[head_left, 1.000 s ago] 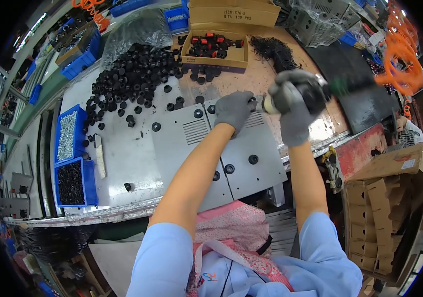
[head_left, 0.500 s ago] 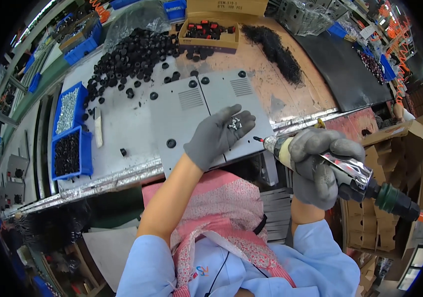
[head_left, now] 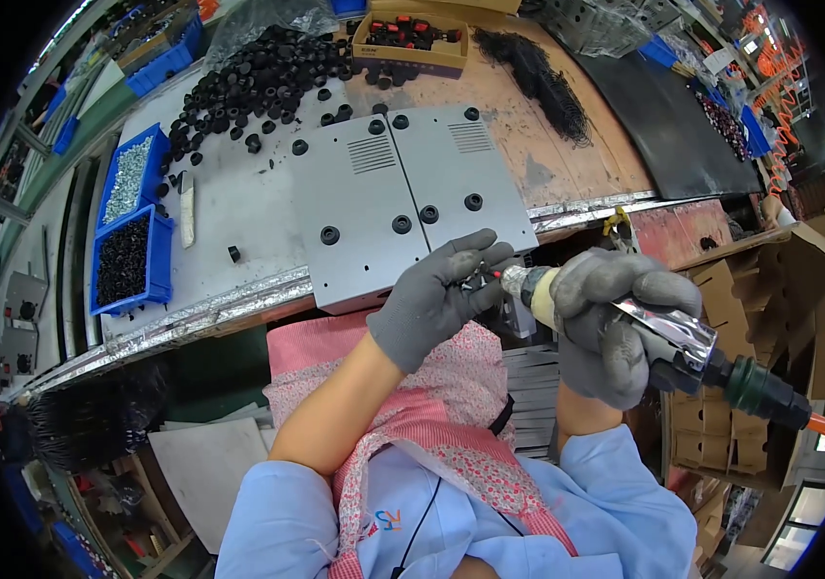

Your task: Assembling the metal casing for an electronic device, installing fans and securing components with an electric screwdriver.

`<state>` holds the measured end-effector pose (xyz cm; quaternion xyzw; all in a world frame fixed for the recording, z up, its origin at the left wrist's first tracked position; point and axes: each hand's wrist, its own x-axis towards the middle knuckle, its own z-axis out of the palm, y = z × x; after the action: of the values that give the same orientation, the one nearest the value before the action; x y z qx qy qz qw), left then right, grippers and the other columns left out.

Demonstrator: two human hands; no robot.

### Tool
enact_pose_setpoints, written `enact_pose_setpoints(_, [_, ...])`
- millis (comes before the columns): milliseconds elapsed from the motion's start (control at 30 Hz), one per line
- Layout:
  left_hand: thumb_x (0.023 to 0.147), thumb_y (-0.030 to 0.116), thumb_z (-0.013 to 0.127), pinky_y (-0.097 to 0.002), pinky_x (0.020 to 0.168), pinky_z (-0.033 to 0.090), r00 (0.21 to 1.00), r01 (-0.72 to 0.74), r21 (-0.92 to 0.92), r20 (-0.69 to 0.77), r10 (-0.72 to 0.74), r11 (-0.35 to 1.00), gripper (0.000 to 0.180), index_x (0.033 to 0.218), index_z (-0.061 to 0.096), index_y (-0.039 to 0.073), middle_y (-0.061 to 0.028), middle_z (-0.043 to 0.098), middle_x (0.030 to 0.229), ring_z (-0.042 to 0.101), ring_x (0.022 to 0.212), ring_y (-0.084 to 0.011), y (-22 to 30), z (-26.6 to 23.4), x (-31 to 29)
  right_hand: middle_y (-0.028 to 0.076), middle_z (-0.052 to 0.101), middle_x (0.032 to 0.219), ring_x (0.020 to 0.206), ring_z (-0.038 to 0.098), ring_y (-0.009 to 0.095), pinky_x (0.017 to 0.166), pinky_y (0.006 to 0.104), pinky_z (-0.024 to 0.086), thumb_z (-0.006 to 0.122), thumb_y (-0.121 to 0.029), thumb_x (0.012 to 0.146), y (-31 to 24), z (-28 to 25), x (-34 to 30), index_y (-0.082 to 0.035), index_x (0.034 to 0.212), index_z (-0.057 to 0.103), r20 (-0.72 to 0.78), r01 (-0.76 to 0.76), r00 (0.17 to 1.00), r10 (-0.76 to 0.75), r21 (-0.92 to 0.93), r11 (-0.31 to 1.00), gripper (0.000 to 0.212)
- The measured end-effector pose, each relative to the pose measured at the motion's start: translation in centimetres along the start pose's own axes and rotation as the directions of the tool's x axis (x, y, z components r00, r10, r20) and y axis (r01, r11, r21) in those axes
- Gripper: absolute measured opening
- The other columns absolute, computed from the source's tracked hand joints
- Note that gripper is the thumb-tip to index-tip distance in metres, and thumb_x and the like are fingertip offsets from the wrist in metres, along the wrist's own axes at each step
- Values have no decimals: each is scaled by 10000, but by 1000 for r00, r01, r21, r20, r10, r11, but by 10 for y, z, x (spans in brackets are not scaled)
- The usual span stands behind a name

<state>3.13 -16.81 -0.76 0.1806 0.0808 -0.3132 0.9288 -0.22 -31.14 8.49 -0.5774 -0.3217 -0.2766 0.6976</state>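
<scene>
My right hand [head_left: 605,323], in a grey glove, grips a pneumatic screwdriver [head_left: 668,343] held sideways with its tip pointing left. My left hand [head_left: 436,294], also grey-gloved, is cupped at the tool's tip and pinches small screws [head_left: 482,280] against it. Both hands hover just in front of the bench's near edge, over my pink apron. On the bench lie two grey metal panels [head_left: 403,179] side by side, each with vent slots and black rubber feet fitted on them.
A heap of black rubber feet [head_left: 258,72] lies at the back left. Two blue bins hold silver screws [head_left: 130,179] and black screws [head_left: 125,261]. A cardboard box [head_left: 410,39], black cable ties [head_left: 538,72] and a black mat [head_left: 673,116] sit behind. Cardboard cartons [head_left: 750,318] stand at right.
My hands came down from the panels' far side to the bench's near edge. The tool swung to horizontal, and my left hand closed its fingers around the tip.
</scene>
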Motion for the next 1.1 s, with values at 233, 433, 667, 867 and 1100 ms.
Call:
enact_pose_setpoints(233, [898, 66, 435, -366, 841, 526, 999, 8, -51, -38, -10, 999, 357, 1236, 384, -36, -188, 517, 1162, 548, 1041, -267, -4, 3, 0, 171, 563, 888, 726, 602, 257, 659, 420, 531, 690, -315, 783, 6, -4, -6, -70, 1040, 387, -9, 31, 999, -30, 93, 995, 466])
enact_pose_setpoints(433, [912, 140, 475, -341, 828, 528, 998, -5, 47, -57, 8, 999, 304, 1181, 441, 2, -148, 542, 1111, 573, 919, -211, -7, 6, 3, 140, 562, 934, 649, 560, 207, 582, 339, 459, 599, -217, 808, 11, -6, -6, -69, 1139, 440, 13, 108, 994, -108, 40, 993, 395])
enact_pose_setpoints(667, [861, 330, 565, -327, 656, 475, 908, -123, 957, 1, 419, 263, 390, 1121, 537, 41, -55, 618, 893, 602, 832, -201, 7, -4, 32, 156, 577, 965, 694, 572, 225, 610, 342, 459, 504, -153, 798, 16, -23, 6, -48, 1197, 452, -36, 244, 969, -244, -3, 970, 416])
enact_pose_setpoints(867, [801, 264, 579, -403, 680, 474, 826, 142, 789, 238, 510, -598, 229, 950, 596, 91, -120, 623, 887, 612, 819, -293, 18, 0, 80, 138, 599, 989, 764, 583, 224, 696, 359, 460, 543, -210, 793, 13, -32, 6, -62, 1146, 497, -163, 187, 969, -187, -14, 982, 385])
enact_pose_setpoints(1100, [807, 282, 557, -406, 638, 474, 870, -101, 765, 378, 317, -636, 193, 882, 603, 109, -98, 630, 802, 615, 760, -292, -13, 2, 100, 172, 584, 871, 695, 579, 242, 655, 385, 504, 618, -149, 755, 20, -43, 6, -21, 1072, 433, -329, -4, 944, -23, -81, 997, 388])
